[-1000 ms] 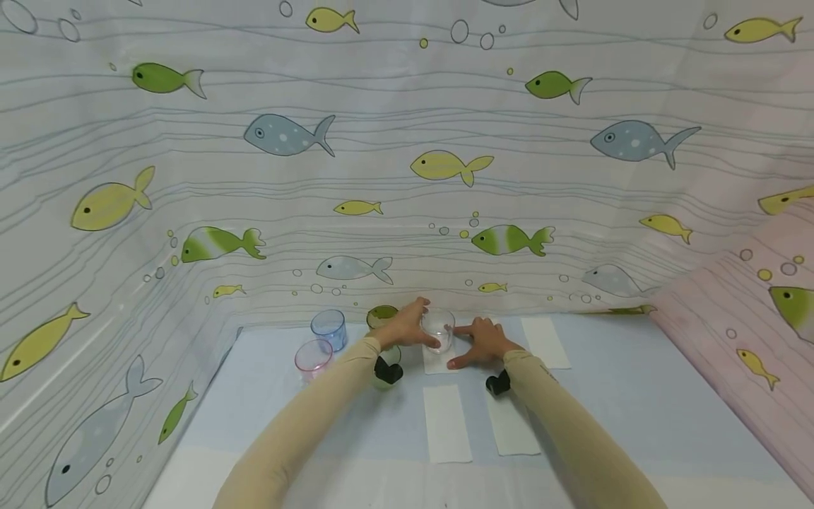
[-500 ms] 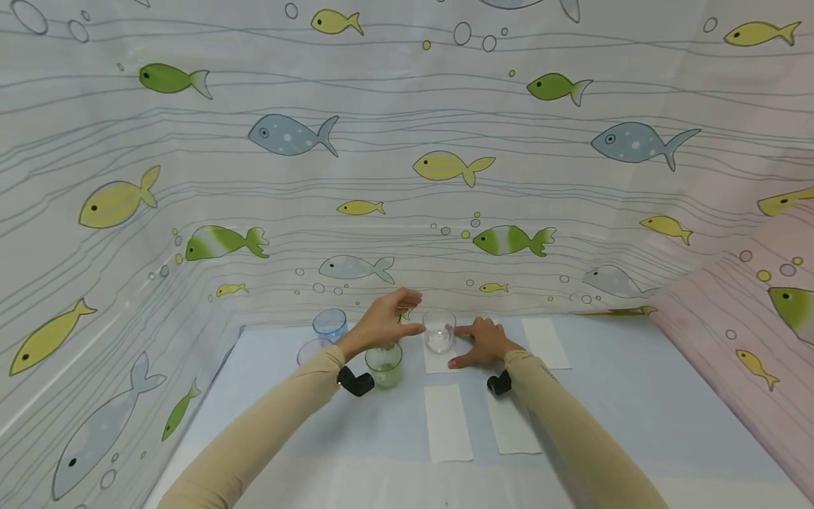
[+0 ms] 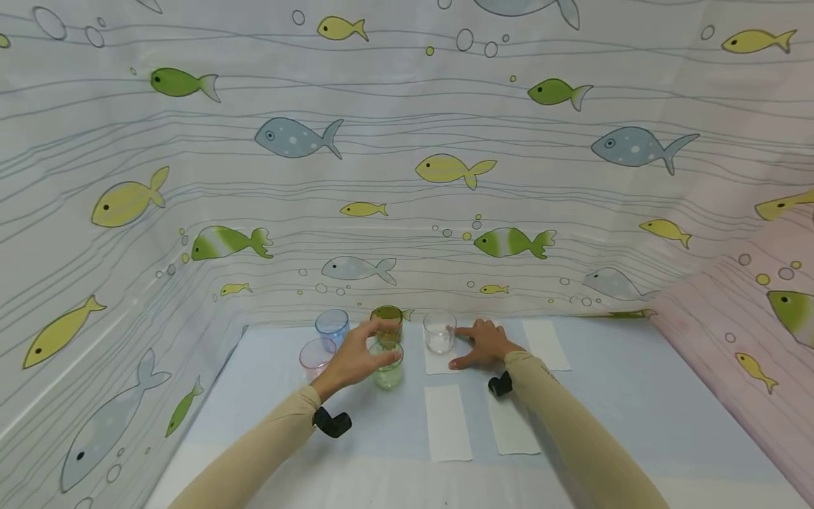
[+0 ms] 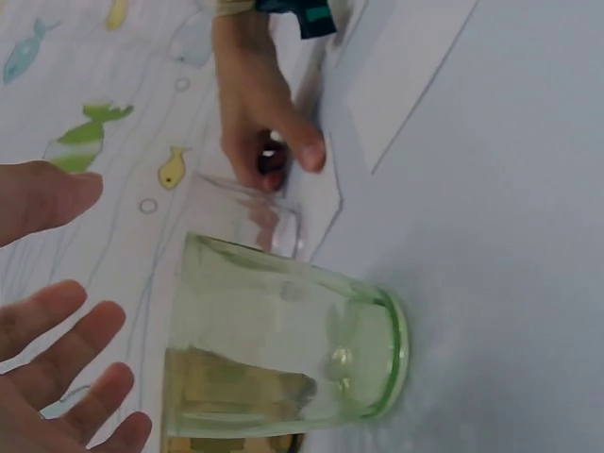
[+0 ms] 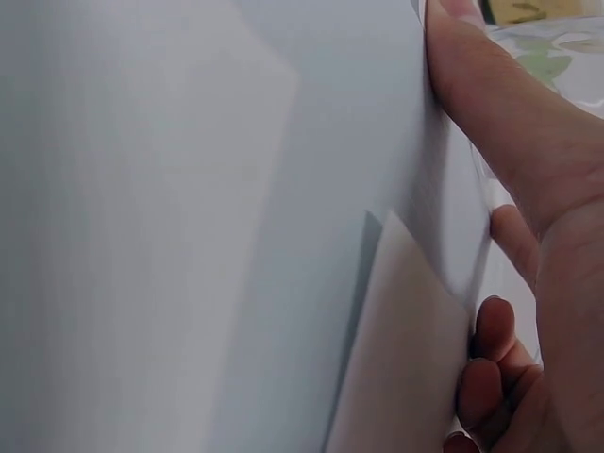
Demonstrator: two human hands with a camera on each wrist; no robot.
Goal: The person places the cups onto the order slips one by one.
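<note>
Left-hand fingers [image 4: 71,347] reach in from the edge of the left wrist view, the rest of their hand largely cropped. Beside them, an amber glass tumbler [image 3: 391,336] sits half hidden behind a pale green glass tumbler [image 4: 274,302] and is cut off at the bottom. In the head view, a pink-rimmed glass tumbler [image 3: 314,355] behind them is partly masked. Contact between right-hand fingers [image 3: 467,331] and the colourless glass tumbler [image 3: 439,336] beside them cannot be made out. Back from those fingers, a beige sleeve [image 3: 559,410] covers part of a white rectangular strip [image 3: 511,428].
</note>
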